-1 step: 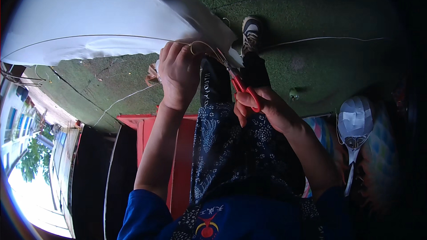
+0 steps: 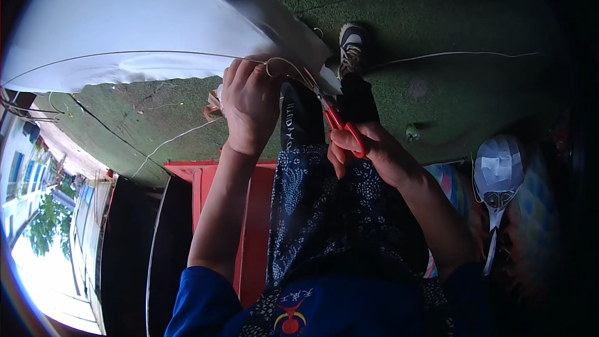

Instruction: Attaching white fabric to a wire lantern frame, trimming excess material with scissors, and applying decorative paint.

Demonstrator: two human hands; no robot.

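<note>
A large white sheet (image 2: 143,25) spreads over the upper left, and a thin pale strip (image 2: 156,52) curves along its lower part. My left hand (image 2: 251,109) is closed at the sheet's near edge, its curled fingertips over the strip and hidden underneath. Beyond those fingers the strip bends in a small loop. Red-handled scissors (image 2: 332,113) sit in my right hand (image 2: 374,150), with fingers through the handles. Their blades point up and left, reaching the end of the loop beside the sheet's corner. Whether the blades touch the strip or sheet, I cannot tell.
Below lies green turf-like floor (image 2: 449,106), crossed by a thin white line (image 2: 455,54). My shoe (image 2: 352,47) stands just past the sheet's corner. A red box-like piece (image 2: 212,190) is near my left forearm. At right rests a white ribbed form (image 2: 499,165) beside colourful material.
</note>
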